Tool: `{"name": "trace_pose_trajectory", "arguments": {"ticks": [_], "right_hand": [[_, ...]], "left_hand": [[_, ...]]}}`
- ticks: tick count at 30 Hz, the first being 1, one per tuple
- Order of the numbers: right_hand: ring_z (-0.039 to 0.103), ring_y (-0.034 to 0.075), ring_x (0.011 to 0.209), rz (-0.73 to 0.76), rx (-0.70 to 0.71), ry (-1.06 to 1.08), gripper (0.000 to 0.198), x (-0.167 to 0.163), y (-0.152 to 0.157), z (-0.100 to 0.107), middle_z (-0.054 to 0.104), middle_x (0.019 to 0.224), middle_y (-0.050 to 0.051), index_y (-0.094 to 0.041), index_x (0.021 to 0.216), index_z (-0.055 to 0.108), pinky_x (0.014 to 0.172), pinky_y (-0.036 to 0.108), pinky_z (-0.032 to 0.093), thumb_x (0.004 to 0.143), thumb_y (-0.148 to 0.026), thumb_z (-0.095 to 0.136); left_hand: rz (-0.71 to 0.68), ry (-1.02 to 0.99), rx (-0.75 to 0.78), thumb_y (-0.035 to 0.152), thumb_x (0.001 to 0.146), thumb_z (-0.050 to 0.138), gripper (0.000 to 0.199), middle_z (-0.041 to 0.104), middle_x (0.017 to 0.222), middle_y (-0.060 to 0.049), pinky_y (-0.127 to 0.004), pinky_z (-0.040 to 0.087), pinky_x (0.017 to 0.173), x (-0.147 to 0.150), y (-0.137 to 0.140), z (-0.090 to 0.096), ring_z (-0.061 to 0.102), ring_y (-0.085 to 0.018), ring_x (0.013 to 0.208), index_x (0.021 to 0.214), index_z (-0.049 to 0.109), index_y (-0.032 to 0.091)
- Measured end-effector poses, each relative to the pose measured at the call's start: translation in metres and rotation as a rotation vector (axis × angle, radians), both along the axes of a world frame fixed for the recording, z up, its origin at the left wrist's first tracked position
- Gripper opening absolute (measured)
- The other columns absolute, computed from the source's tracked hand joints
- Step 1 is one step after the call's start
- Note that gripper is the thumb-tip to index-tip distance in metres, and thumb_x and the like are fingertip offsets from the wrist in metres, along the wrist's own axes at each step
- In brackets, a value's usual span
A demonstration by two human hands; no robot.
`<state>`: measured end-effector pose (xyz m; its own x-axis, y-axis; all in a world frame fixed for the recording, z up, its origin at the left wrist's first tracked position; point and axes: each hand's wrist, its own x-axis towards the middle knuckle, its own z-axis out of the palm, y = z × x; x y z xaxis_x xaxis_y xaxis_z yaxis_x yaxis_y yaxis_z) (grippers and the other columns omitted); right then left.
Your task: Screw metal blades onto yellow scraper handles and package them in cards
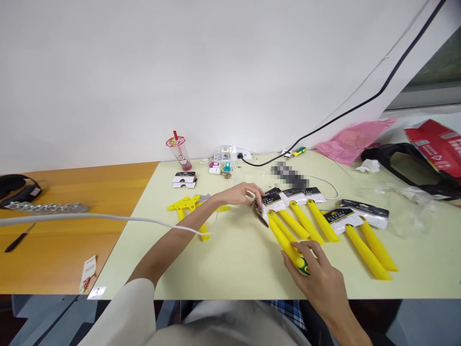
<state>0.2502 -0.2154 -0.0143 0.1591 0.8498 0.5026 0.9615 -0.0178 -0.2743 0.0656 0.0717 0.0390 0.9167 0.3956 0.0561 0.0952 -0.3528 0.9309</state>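
My left hand [245, 194] reaches across the table and pinches the black-and-white card [262, 214] at the upper end of a long yellow handle [283, 237]. My right hand [320, 274] is closed around that handle's lower end, where a green-and-yellow grip [303, 265] shows between the fingers; what it belongs to is hidden. Several similar carded yellow handles [313, 223] lie fanned out just right of it. Two more carded yellow handles [367, 250] rest farther right. Left of my left hand lie yellow T-shaped pieces [184, 205], partly behind my forearm.
A lidded cup with a straw [183, 156] stands at the back left, near folded cards [184, 179]. A power strip [230, 154] lies by the wall, with a black cable [345, 115]. A white cord [108, 217] crosses my left forearm. Plastic bags [355, 139] lie right.
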Motion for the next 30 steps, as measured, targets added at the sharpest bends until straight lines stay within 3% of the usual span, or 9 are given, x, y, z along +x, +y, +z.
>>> {"name": "trace_pose_trajectory", "arguments": {"ticks": [4, 7, 10, 17, 20, 22, 26, 28, 30], "right_hand": [[0.070, 0.016, 0.063, -0.085, -0.027, -0.121, 0.023, -0.005, -0.001, -0.020, 0.076, 0.109, 0.011, -0.018, 0.112, 0.076, 0.044, 0.029, 0.042, 0.108, -0.032, 0.058], [0.061, 0.013, 0.052, -0.092, -0.015, -0.156, 0.024, -0.008, -0.002, -0.028, 0.075, 0.107, 0.008, -0.018, 0.112, 0.075, 0.042, 0.028, 0.038, 0.109, -0.034, 0.057], [0.056, 0.011, 0.047, -0.078, -0.032, -0.179, 0.025, -0.011, -0.001, -0.033, 0.074, 0.107, 0.005, -0.020, 0.116, 0.071, 0.041, 0.028, 0.036, 0.110, -0.038, 0.056], [0.066, 0.016, 0.057, -0.044, -0.166, -0.099, 0.027, -0.019, 0.004, -0.032, 0.075, 0.107, 0.006, -0.020, 0.125, 0.066, 0.045, 0.029, 0.037, 0.111, -0.039, 0.053], [0.068, 0.018, 0.059, -0.069, -0.184, -0.103, 0.027, -0.018, 0.005, -0.030, 0.075, 0.109, 0.005, -0.021, 0.127, 0.064, 0.045, 0.030, 0.037, 0.111, -0.041, 0.053], [0.069, 0.018, 0.058, -0.034, -0.185, -0.128, 0.029, -0.014, 0.006, -0.026, 0.075, 0.110, 0.005, -0.021, 0.127, 0.062, 0.044, 0.031, 0.038, 0.111, -0.045, 0.054], [0.072, 0.020, 0.062, 0.077, -0.005, -0.157, 0.036, -0.007, 0.017, -0.003, 0.074, 0.097, 0.004, -0.020, 0.122, 0.062, 0.045, 0.031, 0.039, 0.111, -0.053, 0.055], [0.072, 0.020, 0.064, 0.229, 0.069, -0.132, 0.037, -0.011, 0.027, 0.017, 0.071, 0.087, 0.003, -0.020, 0.121, 0.062, 0.048, 0.030, 0.041, 0.110, -0.054, 0.057], [0.072, 0.020, 0.074, 0.497, 0.046, -0.034, 0.036, -0.024, 0.037, 0.037, 0.071, 0.093, 0.006, -0.020, 0.116, 0.059, 0.060, 0.030, 0.050, 0.108, -0.056, 0.060]], "left_hand": [[0.026, 0.076, 0.036, 0.009, 0.069, 0.075, 0.019, 0.070, 0.124, -0.013, -0.038, 0.055, 0.096, 0.006, 0.002, -0.028, 0.069, -0.027, 0.114, 0.077, 0.086, 0.022], [0.003, 0.115, 0.076, 0.009, 0.071, 0.075, 0.017, 0.070, 0.113, -0.011, -0.033, 0.055, 0.090, 0.006, 0.004, -0.037, 0.069, -0.024, 0.104, 0.079, 0.087, 0.020], [-0.011, 0.141, 0.105, 0.007, 0.076, 0.070, 0.020, 0.069, 0.107, -0.010, -0.032, 0.054, 0.089, 0.006, 0.006, -0.039, 0.068, -0.021, 0.099, 0.080, 0.086, 0.018], [0.004, 0.146, 0.186, 0.013, 0.095, 0.055, 0.031, 0.068, 0.123, -0.013, -0.038, 0.050, 0.110, -0.004, -0.002, -0.029, 0.067, -0.024, 0.116, 0.092, 0.085, 0.020], [0.088, 0.075, 0.289, 0.028, 0.105, 0.054, 0.029, 0.070, 0.128, -0.013, -0.039, 0.048, 0.114, -0.036, -0.008, -0.014, 0.066, -0.025, 0.125, 0.111, 0.082, 0.021], [0.196, 0.063, 0.272, 0.042, 0.106, 0.059, 0.031, 0.072, 0.131, -0.012, -0.039, 0.050, 0.111, -0.073, -0.011, -0.004, 0.068, -0.024, 0.122, 0.119, 0.078, 0.022], [0.571, 0.109, 0.266, 0.055, 0.104, 0.061, 0.038, 0.074, 0.125, -0.011, -0.039, 0.054, 0.104, -0.163, -0.016, -0.005, 0.070, -0.025, 0.115, 0.117, 0.074, 0.022], [0.762, 0.166, 0.324, 0.058, 0.102, 0.060, 0.041, 0.074, 0.125, -0.011, -0.042, 0.055, 0.102, -0.203, -0.021, -0.016, 0.070, -0.026, 0.112, 0.119, 0.072, 0.022], [0.915, 0.270, 0.384, 0.062, 0.099, 0.063, 0.047, 0.071, 0.128, -0.012, -0.045, 0.056, 0.099, -0.232, -0.027, -0.031, 0.069, -0.026, 0.108, 0.123, 0.070, 0.023]]}}
